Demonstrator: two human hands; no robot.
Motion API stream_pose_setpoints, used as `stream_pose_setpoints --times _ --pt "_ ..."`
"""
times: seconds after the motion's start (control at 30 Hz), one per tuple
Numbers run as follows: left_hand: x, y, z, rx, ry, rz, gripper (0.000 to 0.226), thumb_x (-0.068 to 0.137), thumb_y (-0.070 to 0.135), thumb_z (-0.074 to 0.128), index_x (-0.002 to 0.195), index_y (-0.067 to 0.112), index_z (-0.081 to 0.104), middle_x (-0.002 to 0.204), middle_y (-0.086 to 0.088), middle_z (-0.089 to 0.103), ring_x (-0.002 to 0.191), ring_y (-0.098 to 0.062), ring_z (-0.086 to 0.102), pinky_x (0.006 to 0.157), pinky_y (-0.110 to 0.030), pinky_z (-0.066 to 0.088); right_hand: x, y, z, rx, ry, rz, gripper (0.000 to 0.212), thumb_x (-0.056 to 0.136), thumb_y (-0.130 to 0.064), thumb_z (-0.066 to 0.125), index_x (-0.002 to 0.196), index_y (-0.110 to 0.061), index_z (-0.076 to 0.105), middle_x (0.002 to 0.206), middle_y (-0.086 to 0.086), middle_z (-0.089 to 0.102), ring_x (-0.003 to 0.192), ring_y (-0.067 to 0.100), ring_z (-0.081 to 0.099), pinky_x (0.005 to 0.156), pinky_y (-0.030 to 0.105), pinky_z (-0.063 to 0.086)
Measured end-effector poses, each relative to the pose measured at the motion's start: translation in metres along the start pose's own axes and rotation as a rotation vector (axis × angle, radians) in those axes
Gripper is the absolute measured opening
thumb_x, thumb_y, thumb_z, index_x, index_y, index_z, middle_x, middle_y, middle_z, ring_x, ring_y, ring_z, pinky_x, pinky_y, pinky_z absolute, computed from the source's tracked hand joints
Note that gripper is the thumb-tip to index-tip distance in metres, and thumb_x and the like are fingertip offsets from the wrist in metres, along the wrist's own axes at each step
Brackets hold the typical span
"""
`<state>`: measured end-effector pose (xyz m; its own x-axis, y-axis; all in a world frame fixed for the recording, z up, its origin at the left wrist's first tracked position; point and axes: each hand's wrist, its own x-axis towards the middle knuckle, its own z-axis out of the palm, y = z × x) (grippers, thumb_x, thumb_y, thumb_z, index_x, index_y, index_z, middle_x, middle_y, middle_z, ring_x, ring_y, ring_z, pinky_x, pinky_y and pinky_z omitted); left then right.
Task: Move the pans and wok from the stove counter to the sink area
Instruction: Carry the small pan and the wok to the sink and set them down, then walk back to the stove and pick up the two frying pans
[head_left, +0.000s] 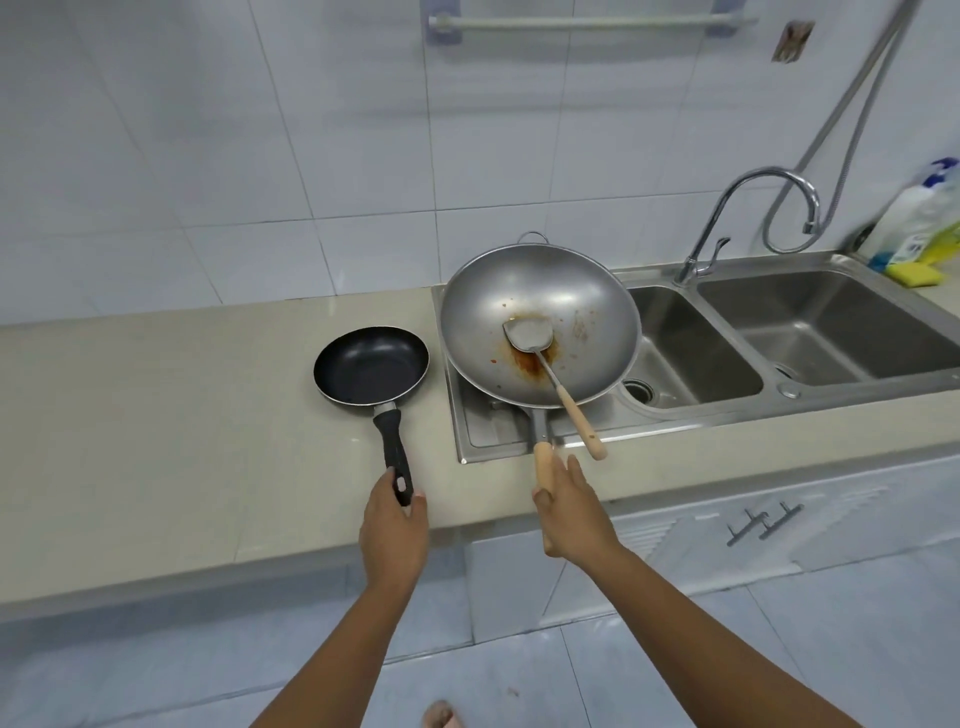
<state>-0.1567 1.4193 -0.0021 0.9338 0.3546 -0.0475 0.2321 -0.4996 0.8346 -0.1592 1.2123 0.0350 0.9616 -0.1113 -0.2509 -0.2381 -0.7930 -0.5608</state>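
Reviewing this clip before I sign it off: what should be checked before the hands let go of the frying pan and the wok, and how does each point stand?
1. Frying pan flat on the counter: ok.
2. Left hand at the pan handle's end: ok, though the fingers look loose.
3. Wok over the sink's draining board: ok; whether it rests or is held up, cannot tell.
4. Right hand on the wok's wooden handle: ok, fingers partly open.
5. Spatula lies loose in the wok, its handle over the rim: not ok, it may slide.
6. Sink basins free of dishes: ok.
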Motion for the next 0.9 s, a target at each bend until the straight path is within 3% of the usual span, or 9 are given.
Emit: stream_pose_setpoints --times 0.1,0.23,0.5,0.63,0.73,0.9 --pt "-0.018 0.020 0.010 0.244 -0.035 0.183 0.053 0.101 0.026 0.049 0.150 0.009 0.037 0.158 -0.009 0.036 0.143 -0.025 0.034 0.117 -0.041 0.024 -0.016 0.010 -0.011 -0.127 0.039 -0.073 0.057 0.105 -0.031 0.034 0.157 -0.019 0.014 0.166 0.005 0.006 0.148 0.029 0.019 0.112 0.044 0.036" --pt "-0.032 0.059 0.041 0.446 -0.171 0.439 0.054 0.104 0.033 0.038 0.155 0.016 0.027 0.164 -0.003 0.022 0.151 -0.018 0.014 0.120 -0.040 0.008 -0.027 0.036 -0.034 -0.240 0.076 -0.084 0.057 0.105 -0.035 0.032 0.156 -0.013 0.018 0.167 0.006 0.007 0.152 0.029 0.005 0.120 0.044 0.018" --pt "-0.078 0.142 0.135 0.680 -0.456 0.867 0.056 0.106 0.037 0.023 0.157 0.015 0.017 0.166 -0.006 0.013 0.152 -0.023 0.005 0.120 -0.044 0.004 -0.052 0.124 -0.086 -0.318 0.134 0.071 0.056 0.106 -0.033 0.026 0.156 -0.007 0.020 0.165 0.011 0.011 0.151 0.030 0.007 0.121 0.044 0.012" --pt "-0.111 0.179 0.200 0.788 -0.680 1.001 0.058 0.107 0.036 0.019 0.158 0.011 0.008 0.167 -0.009 0.004 0.152 -0.025 0.000 0.121 -0.046 0.003 -0.072 0.194 -0.120 -0.330 0.167 0.297 0.058 0.105 -0.036 0.024 0.155 -0.006 0.022 0.165 0.011 0.013 0.151 0.030 0.009 0.121 0.046 0.012" --pt "-0.128 0.204 0.250 0.854 -0.785 1.060 0.059 0.107 0.037 0.017 0.158 0.009 0.006 0.166 -0.010 0.003 0.152 -0.025 0.001 0.121 -0.046 0.003 -0.072 0.243 -0.145 -0.301 0.198 0.448 0.058 0.105 -0.037 0.022 0.156 -0.008 0.019 0.166 0.009 0.012 0.151 0.029 0.008 0.121 0.047 0.012" --pt "-0.140 0.191 0.263 0.934 -0.823 1.090 0.059 0.107 0.038 0.018 0.157 0.007 0.011 0.165 -0.012 0.012 0.151 -0.026 0.009 0.119 -0.044 0.008 -0.077 0.257 -0.141 -0.297 0.128 0.520 0.058 0.105 -0.036 0.021 0.156 -0.007 0.017 0.166 0.009 0.009 0.151 0.028 0.005 0.121 0.047 0.010"
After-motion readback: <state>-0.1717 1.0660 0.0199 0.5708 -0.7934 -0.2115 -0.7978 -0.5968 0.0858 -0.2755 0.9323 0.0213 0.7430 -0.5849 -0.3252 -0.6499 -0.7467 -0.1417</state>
